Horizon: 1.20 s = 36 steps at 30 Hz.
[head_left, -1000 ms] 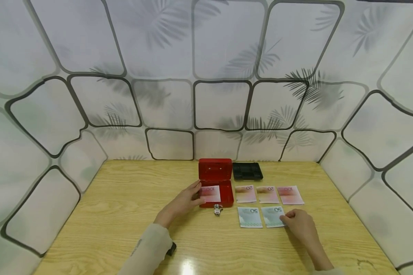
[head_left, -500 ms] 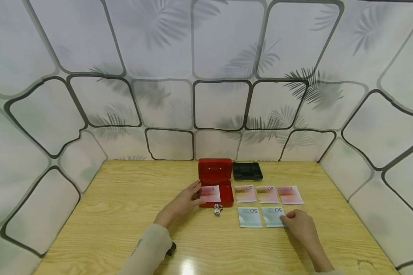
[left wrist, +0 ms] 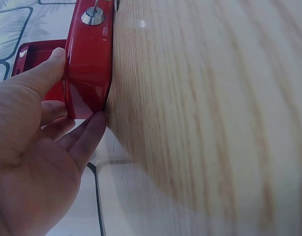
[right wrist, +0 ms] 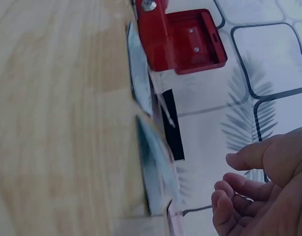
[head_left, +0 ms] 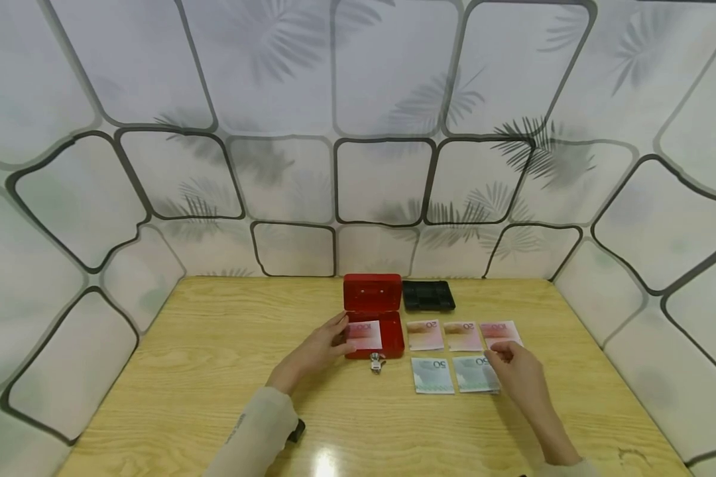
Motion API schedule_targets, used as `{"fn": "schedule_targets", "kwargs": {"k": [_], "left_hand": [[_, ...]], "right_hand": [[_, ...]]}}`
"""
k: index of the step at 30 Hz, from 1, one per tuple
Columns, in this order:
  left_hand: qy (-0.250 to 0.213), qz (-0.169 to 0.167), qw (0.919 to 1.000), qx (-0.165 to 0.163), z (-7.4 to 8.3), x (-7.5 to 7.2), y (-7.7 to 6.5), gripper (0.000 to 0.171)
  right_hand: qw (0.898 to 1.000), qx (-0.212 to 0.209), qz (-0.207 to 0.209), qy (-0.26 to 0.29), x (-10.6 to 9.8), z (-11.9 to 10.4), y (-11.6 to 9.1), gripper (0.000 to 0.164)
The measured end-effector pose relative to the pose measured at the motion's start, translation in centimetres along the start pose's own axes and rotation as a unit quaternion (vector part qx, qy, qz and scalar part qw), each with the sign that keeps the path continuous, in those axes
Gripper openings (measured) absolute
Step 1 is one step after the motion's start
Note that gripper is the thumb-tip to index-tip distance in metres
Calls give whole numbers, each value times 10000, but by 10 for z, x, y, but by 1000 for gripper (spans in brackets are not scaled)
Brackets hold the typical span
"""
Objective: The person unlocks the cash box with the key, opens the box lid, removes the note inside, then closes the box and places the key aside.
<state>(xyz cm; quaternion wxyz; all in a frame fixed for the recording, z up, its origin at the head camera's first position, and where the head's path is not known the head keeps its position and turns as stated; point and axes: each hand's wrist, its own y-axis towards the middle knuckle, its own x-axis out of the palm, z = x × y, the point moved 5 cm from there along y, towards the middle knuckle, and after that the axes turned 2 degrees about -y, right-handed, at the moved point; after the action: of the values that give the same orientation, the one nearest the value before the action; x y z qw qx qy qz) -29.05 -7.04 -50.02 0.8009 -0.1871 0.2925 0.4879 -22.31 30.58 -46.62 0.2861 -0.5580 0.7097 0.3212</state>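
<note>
The red cash box [head_left: 394,336] stands with its lid up, a pink 100 banknote [head_left: 366,336] lying inside on the left. My left hand [head_left: 313,351] grips the box's left side; in the left wrist view its thumb lies on the top edge and its fingers touch the lower corner. A silver lock [left wrist: 93,16] sits in the front wall. Over the right-hand green 50 banknote [head_left: 473,376] hovers my right hand [head_left: 524,381], partly covering the pink 100 banknote [head_left: 500,331] behind. In the right wrist view thumb and fingers are apart, holding nothing.
Left of the right-hand 50 lies another green 50 banknote [head_left: 432,376]. Two 20 banknotes, one [head_left: 425,336] beside the other [head_left: 463,336], lie behind them. A black compartment tray [head_left: 428,296] stands behind these. Patterned panels [head_left: 384,179] enclose the wooden table [head_left: 227,318].
My right hand has let go of the right-hand 50 banknote's edge and moved up and slightly away, toward the pink 100. The left hand has kept its place on the box.
</note>
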Motion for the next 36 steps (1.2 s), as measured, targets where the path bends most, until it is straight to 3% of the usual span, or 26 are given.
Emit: {"fn": "schedule_targets", "kwargs": {"k": [7, 13, 20, 26, 36], "left_hand": [[-67, 30, 10000, 20, 1, 0, 1, 72], [-117, 5, 9999, 93, 0, 0, 2, 72], [-41, -24, 10000, 7, -1, -1, 2, 74], [-29, -29, 10000, 4, -2, 0, 2, 74], [18, -30, 10000, 69, -3, 0, 3, 71]], "right_hand": [[9950, -634, -394, 661, 17, -33, 14, 28], [9895, -914, -647, 909, 39, -61, 23, 29], [9834, -1019, -957, 1153, 64, -94, 27, 33], [9764, -1091, -1152, 1464, 89, -113, 31, 27], [9763, -940, -1673, 1005, 114, -133, 33, 32]]}}
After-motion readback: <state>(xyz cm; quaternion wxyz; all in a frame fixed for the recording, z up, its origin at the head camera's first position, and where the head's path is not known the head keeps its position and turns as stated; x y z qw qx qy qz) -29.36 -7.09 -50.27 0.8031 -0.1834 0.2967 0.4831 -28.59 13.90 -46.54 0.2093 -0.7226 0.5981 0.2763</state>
